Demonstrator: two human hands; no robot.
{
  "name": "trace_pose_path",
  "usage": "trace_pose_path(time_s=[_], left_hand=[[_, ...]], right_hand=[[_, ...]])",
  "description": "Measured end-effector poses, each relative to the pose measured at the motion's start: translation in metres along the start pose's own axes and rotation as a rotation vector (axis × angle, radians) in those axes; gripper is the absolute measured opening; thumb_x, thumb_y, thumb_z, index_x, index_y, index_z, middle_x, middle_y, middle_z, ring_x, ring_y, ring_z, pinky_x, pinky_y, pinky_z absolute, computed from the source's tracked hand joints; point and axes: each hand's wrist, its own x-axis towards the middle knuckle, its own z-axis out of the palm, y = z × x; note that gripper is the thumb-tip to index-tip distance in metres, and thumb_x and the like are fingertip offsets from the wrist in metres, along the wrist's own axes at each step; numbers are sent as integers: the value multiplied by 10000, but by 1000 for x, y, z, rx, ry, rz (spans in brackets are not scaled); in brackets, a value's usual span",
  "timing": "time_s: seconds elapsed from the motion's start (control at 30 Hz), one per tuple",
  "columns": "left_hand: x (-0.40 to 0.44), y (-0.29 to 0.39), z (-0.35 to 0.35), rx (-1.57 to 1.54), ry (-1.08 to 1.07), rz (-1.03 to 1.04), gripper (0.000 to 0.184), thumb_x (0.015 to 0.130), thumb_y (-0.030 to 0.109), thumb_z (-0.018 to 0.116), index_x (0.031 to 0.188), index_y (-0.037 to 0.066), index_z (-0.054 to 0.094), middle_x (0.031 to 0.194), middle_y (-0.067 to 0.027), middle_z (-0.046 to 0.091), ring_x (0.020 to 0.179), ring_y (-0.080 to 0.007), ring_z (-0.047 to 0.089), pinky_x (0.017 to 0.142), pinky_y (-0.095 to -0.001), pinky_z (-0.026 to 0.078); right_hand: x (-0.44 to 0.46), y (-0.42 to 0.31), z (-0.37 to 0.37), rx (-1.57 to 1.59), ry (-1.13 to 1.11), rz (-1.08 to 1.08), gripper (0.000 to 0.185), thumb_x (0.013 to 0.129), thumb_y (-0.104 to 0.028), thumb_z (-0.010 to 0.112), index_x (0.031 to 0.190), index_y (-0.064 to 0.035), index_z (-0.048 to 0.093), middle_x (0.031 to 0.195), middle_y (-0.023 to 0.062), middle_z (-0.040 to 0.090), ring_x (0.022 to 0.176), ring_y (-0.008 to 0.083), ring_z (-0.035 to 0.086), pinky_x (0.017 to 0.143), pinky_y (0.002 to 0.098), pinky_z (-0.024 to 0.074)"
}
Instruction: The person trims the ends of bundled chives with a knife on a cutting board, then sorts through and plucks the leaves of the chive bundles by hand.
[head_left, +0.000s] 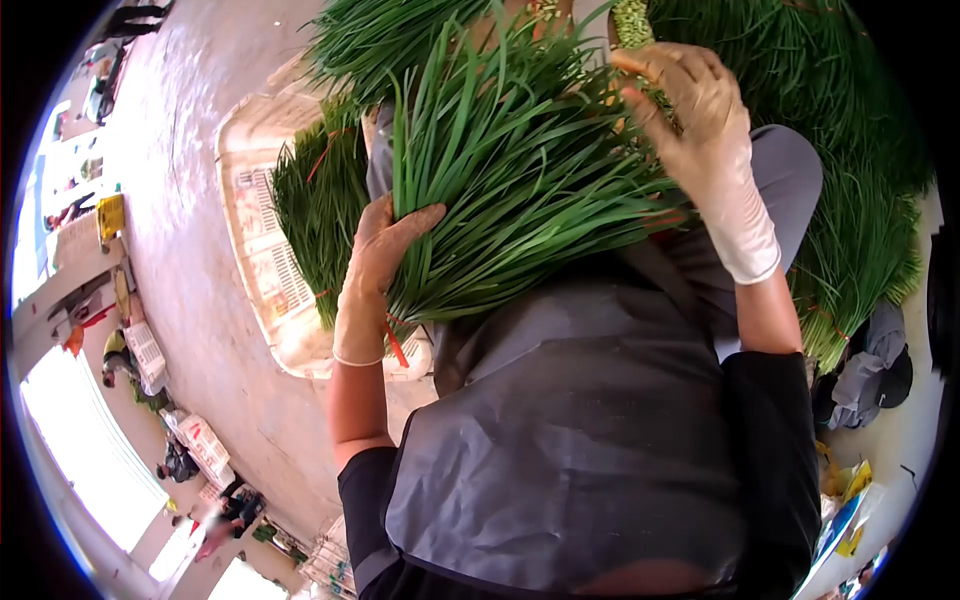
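My left hand (385, 240), in a pale glove, closes its thumb and fingers around the near left side of a big bunch of garlic chives (530, 170). The long green leaves fan out over my lap, and a red tie (397, 345) hangs below that hand. My right hand (700, 115), also gloved, is raised at the bunch's right end. Its fingers are curved and apart, with nothing visible between them. Part of another red tie (662, 218) shows at the bunch's right edge.
A cream plastic crate (245, 200) on the floor at left holds tied chives (330, 190). More chives (830, 110) are piled at right, beside a grey cloth (868, 375). A dark apron (580, 430) covers my front. Distant people and crates (203, 445) line the far left.
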Motion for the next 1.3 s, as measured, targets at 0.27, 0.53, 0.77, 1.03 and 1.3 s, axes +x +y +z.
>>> trace_pose_path(time_s=[0.27,0.53,0.77,1.03,1.3], left_hand=[[5,8,9,62,50,9,291,845,141,705,1089,-11,659,935,-53,697,792,-97,634,721,-249,512],[14,3,5,140,61,-6,285,843,152,700,1078,-6,661,945,-55,694,798,-108,631,724,-254,502],[16,-1,2,113,68,-23,280,844,142,675,1076,-14,657,954,-68,693,800,-122,645,716,-258,510],[13,-3,4,-31,57,-21,378,830,186,724,1127,-24,622,973,-76,686,832,-134,642,755,-273,519],[7,-1,-3,75,12,-72,499,839,214,715,1258,-9,564,1122,-88,656,1010,-165,614,918,-301,469]], right_hand=[[-13,-109,69,228,-405,-321,68,822,-215,623,834,-150,641,767,-4,593,788,182,607,689,292,485],[-21,-132,93,140,-393,-479,64,764,-205,571,778,-161,615,787,-17,573,804,165,585,695,291,458],[-29,-143,103,212,-155,-484,99,741,-233,572,698,-144,573,716,-7,543,714,171,562,620,284,432],[-7,-76,36,320,-157,51,81,784,-141,694,854,-157,655,714,31,580,598,212,590,547,349,503],[-19,-37,5,348,-507,-52,573,798,-411,694,1272,-133,533,1054,139,627,969,316,613,858,425,487]])
